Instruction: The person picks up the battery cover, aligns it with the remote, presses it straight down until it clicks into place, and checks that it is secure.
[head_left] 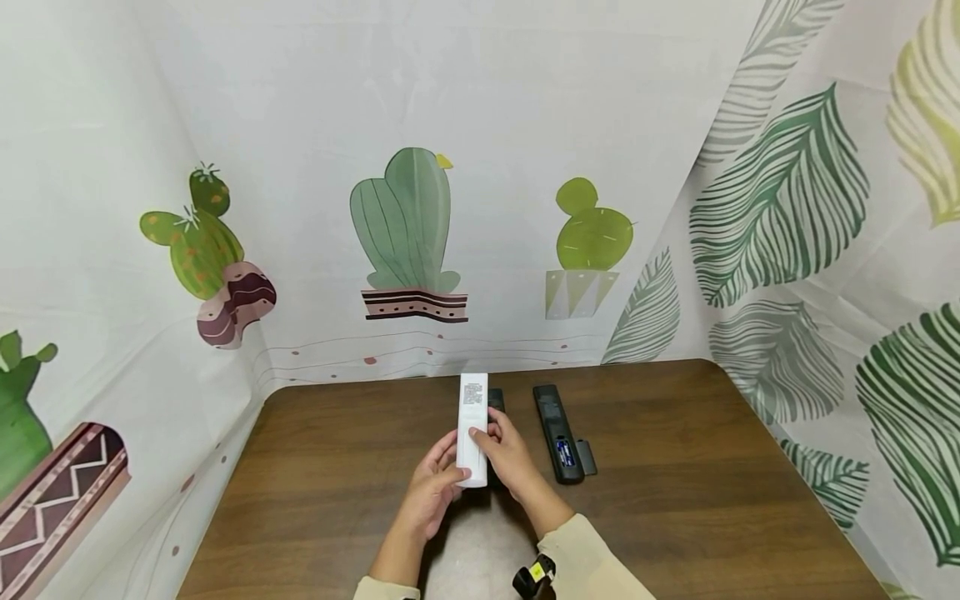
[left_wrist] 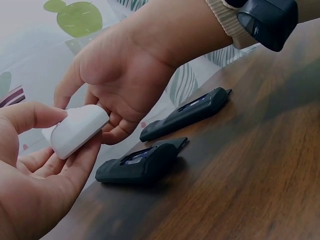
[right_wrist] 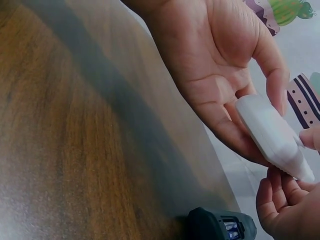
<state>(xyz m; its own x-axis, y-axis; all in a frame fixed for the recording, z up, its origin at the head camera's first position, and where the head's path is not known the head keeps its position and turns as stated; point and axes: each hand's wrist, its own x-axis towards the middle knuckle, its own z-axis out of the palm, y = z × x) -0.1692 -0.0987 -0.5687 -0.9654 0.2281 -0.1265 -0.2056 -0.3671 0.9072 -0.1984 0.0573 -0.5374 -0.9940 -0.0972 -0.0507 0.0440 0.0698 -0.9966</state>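
Note:
A white remote control [head_left: 472,417] is held above the table, its back with a printed label turned up. My left hand [head_left: 432,487] grips the near end, thumb on top and fingers beneath, as the left wrist view also shows. From the other side my right hand [head_left: 512,454] holds the remote, its thumb lying on the back. Partly hidden behind the right hand is a black remote [head_left: 496,400]; in the left wrist view its battery compartment [left_wrist: 137,158] is uncovered. A second black remote [head_left: 553,421] lies further right, with blue batteries [head_left: 566,453] visible.
A dark battery cover [head_left: 587,457] lies against the right black remote's side. The brown wooden table [head_left: 675,500] ends at the back against a white cloth [head_left: 495,100] printed with cacti and leaves. A wrist camera [head_left: 535,577] sits on the right sleeve.

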